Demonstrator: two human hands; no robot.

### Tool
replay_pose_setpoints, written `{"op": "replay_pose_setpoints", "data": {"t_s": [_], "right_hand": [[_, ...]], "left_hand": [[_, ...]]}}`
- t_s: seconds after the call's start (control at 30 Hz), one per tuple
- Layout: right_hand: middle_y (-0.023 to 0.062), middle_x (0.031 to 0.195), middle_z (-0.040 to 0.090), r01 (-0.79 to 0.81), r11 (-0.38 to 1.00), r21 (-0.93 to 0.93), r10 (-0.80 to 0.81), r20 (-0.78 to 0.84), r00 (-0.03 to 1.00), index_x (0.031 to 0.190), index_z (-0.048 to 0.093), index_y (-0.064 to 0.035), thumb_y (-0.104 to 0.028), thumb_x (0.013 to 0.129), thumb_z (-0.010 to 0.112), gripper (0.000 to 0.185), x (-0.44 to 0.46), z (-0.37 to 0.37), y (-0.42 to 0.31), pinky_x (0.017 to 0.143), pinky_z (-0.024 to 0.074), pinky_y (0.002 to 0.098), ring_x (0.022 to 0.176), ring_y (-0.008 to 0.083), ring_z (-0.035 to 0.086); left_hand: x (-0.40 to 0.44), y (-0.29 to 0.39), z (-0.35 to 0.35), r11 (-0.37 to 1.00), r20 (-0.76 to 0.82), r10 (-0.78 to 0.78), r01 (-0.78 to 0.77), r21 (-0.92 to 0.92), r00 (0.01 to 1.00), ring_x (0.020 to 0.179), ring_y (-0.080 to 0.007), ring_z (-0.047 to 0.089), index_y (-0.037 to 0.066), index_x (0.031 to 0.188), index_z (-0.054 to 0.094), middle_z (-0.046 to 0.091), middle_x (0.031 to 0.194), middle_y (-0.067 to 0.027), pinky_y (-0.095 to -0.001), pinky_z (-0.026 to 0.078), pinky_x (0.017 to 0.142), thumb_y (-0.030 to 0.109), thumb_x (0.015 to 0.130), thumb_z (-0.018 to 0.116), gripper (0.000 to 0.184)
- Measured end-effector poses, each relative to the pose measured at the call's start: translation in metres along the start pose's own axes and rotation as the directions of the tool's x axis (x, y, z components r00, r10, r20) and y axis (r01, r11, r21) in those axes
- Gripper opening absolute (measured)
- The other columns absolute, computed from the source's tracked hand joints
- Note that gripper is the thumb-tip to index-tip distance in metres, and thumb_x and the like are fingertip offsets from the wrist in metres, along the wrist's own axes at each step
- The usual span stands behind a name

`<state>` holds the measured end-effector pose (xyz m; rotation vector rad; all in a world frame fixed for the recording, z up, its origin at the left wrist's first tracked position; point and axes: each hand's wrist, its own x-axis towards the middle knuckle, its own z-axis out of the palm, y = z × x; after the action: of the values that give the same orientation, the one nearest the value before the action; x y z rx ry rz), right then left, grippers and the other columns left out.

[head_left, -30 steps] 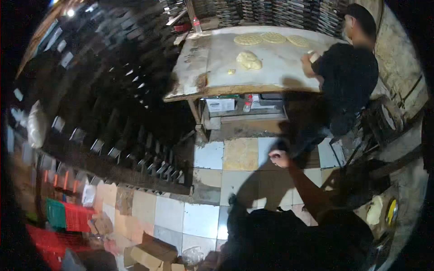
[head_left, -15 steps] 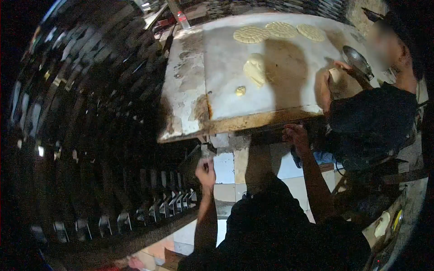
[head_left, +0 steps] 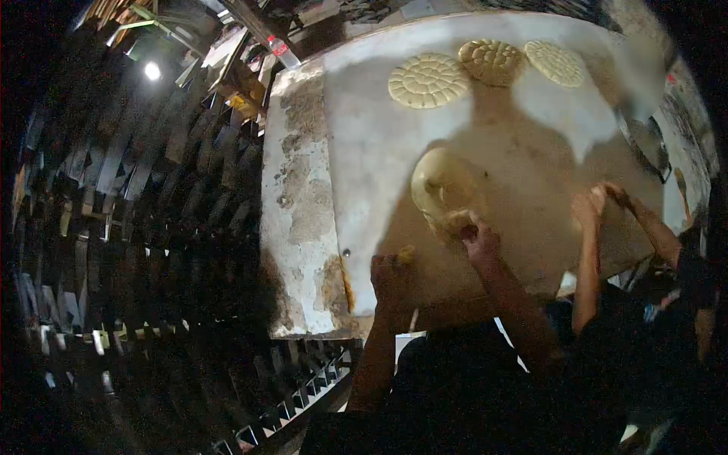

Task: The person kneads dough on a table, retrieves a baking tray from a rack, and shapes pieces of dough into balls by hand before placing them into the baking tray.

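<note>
A large flattened piece of dough (head_left: pixel 438 178) lies on the pale tabletop in front of me, partly in shadow. My right hand (head_left: pixel 483 241) is closed on its near edge, with the fingers curled into the dough. To the left, my left hand (head_left: pixel 388 277) is closed, its fingertips against a small lump of dough (head_left: pixel 407 254). Shadow makes this grip hard to see in detail. Both forearms reach over the table's near edge.
Three round scored flatbreads of dough, including one on the left (head_left: pixel 428 80), lie along the far side. A bottle with a red label (head_left: pixel 283 51) stands at the back left corner. On the right, a co-worker's hands (head_left: pixel 595 203) are together above the table, near a dark pan (head_left: pixel 644 148).
The view has moved closer to the table. My hands have come up from below its edge onto the dough pieces. The co-worker's hands have moved together.
</note>
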<state>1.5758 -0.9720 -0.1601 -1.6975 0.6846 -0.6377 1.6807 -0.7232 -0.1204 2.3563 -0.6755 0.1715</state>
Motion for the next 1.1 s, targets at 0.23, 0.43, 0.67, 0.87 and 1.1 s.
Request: {"op": "replay_pose_setpoints", "data": {"t_s": [0.23, 0.43, 0.67, 0.87, 1.1], "right_hand": [[0.0150, 0.121, 0.058, 0.256, 0.942, -0.218, -0.229, 0.143, 0.963, 0.137, 0.045, -0.0031, -0.029, 0.080, 0.076, 0.069, 0.069, 0.027, -0.011, 0.090, 0.0494, 0.0415, 0.104, 0.0301, 0.059], [0.0139, 0.123, 0.052, 0.145, 0.952, 0.269, -0.211, 0.237, 0.948, 0.137, 0.040, -0.0023, -0.041, 0.082, 0.070, 0.074, -0.018, 0.000, -0.111, 0.089, 0.0476, 0.0393, 0.103, 0.0251, 0.056], [0.0129, 0.116, 0.056, 0.475, 0.848, -0.236, -0.364, 0.392, 0.845, 0.130, 0.046, -0.0023, -0.040, 0.084, 0.069, 0.064, 0.038, -0.013, -0.324, 0.089, 0.0476, 0.0395, 0.101, 0.0250, 0.058], [0.0120, 0.110, 0.060, 0.734, 0.607, -0.304, -0.506, 0.564, 0.652, 0.123, 0.051, -0.0023, -0.040, 0.085, 0.069, 0.056, 0.003, 0.009, -0.364, 0.089, 0.0475, 0.0396, 0.099, 0.0249, 0.060], [0.0110, 0.103, 0.064, 0.497, 0.782, -0.377, 0.093, 0.858, 0.505, 0.115, 0.058, -0.0023, -0.039, 0.087, 0.068, 0.048, -0.126, 0.034, -0.195, 0.089, 0.0474, 0.0398, 0.096, 0.0248, 0.062]], "left_hand": [[0.093, -0.005, -0.045, 0.781, -0.052, -0.251, 0.170, -0.601, 0.967, 0.074, -0.0191, 0.054, 0.001, 0.106, 0.054, 0.057, 0.086, -0.0075, -0.0334, 0.047, 0.067, 0.018, 0.076, 0.080, 0.044], [0.063, -0.029, -0.037, 0.987, 0.168, -0.154, 0.160, -0.023, 0.974, 0.109, -0.0440, 0.050, 0.001, 0.149, 0.020, 0.051, 0.122, -0.0226, -0.0473, 0.045, 0.094, 0.030, 0.073, 0.083, 0.103], [-0.044, -0.091, -0.156, 0.914, 0.003, -0.020, 0.019, -0.406, 1.000, 0.095, -0.0180, 0.058, 0.007, 0.130, 0.050, 0.056, 0.123, -0.0102, -0.0316, 0.052, 0.079, 0.000, 0.081, 0.068, 0.052], [-0.082, -0.099, -0.220, 0.681, -0.325, -0.350, 0.000, -0.732, 0.879, 0.087, -0.0131, 0.054, 0.004, 0.106, 0.056, 0.058, 0.100, -0.0041, -0.0270, 0.044, 0.077, 0.004, 0.090, 0.066, 0.019], [-0.069, -0.055, -0.188, 0.633, -0.201, -0.259, 0.009, -0.774, 0.945, 0.076, -0.0104, 0.054, 0.004, 0.100, 0.053, 0.057, 0.092, -0.0034, -0.0256, 0.046, 0.072, 0.000, 0.090, 0.062, 0.014]]}}
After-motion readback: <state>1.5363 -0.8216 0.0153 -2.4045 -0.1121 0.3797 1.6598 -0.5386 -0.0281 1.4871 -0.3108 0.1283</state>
